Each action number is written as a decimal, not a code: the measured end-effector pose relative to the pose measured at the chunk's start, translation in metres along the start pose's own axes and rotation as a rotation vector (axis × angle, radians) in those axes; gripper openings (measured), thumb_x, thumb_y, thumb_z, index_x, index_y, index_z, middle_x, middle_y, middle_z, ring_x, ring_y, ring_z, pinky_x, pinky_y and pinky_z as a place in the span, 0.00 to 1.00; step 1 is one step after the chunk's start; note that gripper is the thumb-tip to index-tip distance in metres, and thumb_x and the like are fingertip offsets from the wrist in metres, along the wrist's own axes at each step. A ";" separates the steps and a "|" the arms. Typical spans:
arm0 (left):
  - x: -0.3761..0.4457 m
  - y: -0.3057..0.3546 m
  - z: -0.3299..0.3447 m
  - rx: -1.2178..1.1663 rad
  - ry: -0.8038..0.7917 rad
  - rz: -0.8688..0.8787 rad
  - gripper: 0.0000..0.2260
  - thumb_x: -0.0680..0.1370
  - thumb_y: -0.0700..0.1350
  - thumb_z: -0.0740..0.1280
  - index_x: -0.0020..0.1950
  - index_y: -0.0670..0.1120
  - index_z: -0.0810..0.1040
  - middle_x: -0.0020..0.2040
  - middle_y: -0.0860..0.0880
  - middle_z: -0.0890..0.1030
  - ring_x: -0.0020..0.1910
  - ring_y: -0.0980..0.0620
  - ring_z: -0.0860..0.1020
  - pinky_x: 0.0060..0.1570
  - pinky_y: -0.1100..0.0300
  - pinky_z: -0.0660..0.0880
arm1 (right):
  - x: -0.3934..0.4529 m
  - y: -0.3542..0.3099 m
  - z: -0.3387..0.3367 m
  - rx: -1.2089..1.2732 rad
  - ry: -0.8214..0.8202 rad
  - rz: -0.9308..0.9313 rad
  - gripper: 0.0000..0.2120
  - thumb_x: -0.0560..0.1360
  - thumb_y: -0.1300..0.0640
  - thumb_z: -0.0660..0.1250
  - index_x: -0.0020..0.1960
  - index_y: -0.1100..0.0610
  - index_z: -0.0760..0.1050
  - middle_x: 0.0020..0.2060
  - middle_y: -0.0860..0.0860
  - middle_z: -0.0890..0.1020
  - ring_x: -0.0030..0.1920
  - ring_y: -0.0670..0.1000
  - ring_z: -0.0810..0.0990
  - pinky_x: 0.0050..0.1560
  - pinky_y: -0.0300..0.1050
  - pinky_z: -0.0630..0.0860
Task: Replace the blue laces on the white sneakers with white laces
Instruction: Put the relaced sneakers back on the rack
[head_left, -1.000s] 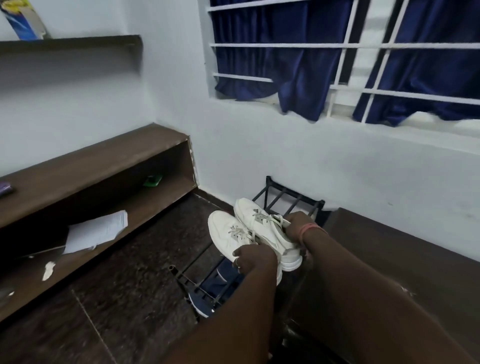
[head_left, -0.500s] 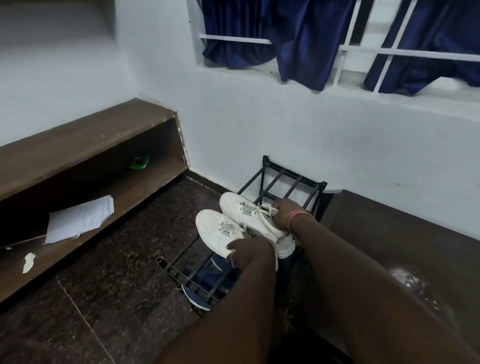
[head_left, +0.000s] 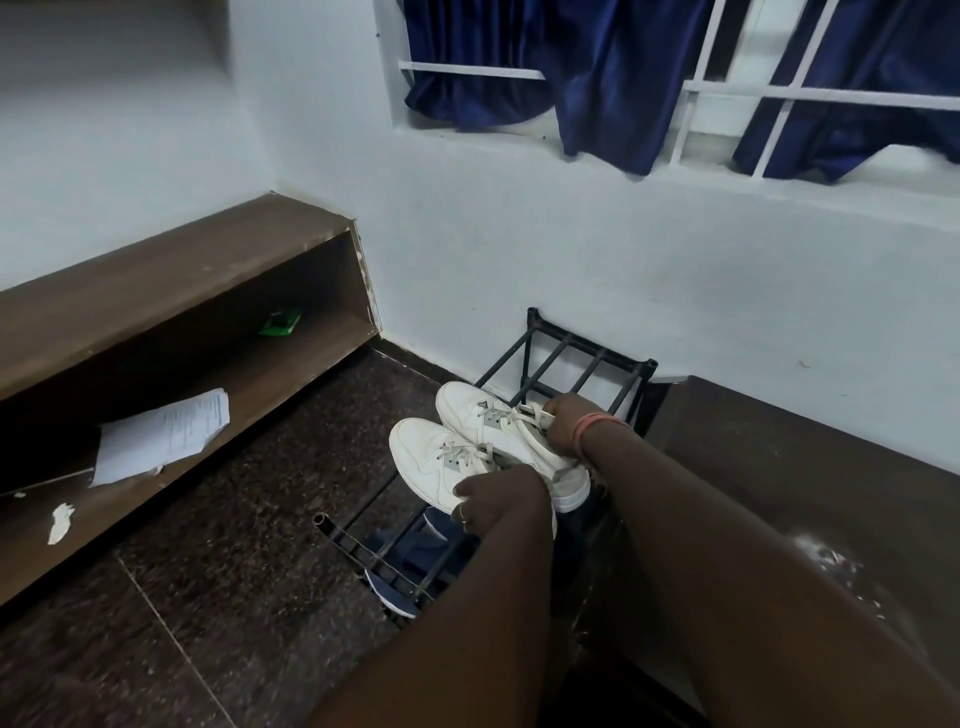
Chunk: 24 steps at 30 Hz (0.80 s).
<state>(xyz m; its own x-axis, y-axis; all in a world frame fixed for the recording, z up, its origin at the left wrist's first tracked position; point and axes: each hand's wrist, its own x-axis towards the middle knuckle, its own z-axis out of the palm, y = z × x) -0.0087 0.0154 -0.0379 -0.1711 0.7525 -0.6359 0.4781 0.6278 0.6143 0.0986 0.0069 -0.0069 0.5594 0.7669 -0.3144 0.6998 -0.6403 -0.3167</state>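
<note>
Over the black metal rack (head_left: 587, 358) by the wall, two white sneakers (head_left: 467, 447) lie side by side — pale laces threaded. Left hand (head_left: 498, 493) grips the nearer shoe's heel; right hand (head_left: 569, 423) clasps the farther one's collar.

Both bare forearms reach forward side by side to the sneakers (head_left: 483, 452). The left hand (head_left: 496, 496) curls its fingers (head_left: 462, 491) over the nearer sneaker's heel end, a ring on one finger. The right hand (head_left: 569, 423), a pink band at its wrist, grips the farther sneaker at its collar.
</note>
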 end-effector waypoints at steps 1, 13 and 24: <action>-0.001 -0.001 -0.002 0.003 0.007 0.012 0.30 0.78 0.49 0.66 0.76 0.38 0.62 0.73 0.35 0.66 0.71 0.36 0.68 0.70 0.46 0.64 | -0.001 0.000 0.001 0.013 0.000 0.007 0.13 0.78 0.59 0.61 0.59 0.60 0.78 0.54 0.57 0.81 0.53 0.56 0.80 0.53 0.46 0.79; -0.045 0.011 -0.025 0.107 0.081 0.488 0.16 0.78 0.44 0.64 0.64 0.40 0.75 0.64 0.39 0.76 0.67 0.39 0.73 0.63 0.50 0.69 | -0.056 0.014 -0.019 0.397 0.260 0.100 0.10 0.70 0.64 0.63 0.46 0.58 0.82 0.48 0.54 0.83 0.48 0.55 0.81 0.51 0.45 0.79; -0.157 -0.020 0.010 0.454 -0.326 1.295 0.12 0.79 0.46 0.62 0.57 0.43 0.81 0.54 0.41 0.83 0.57 0.40 0.80 0.55 0.50 0.76 | -0.184 0.108 -0.049 0.208 0.525 0.159 0.09 0.76 0.56 0.60 0.48 0.58 0.78 0.49 0.58 0.83 0.52 0.59 0.80 0.49 0.45 0.73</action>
<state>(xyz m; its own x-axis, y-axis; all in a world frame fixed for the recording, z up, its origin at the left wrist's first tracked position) 0.0168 -0.1172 0.0445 0.7720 0.6203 0.1390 0.3832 -0.6286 0.6768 0.0927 -0.2016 0.0607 0.8328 0.5452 0.0962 0.5170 -0.7037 -0.4874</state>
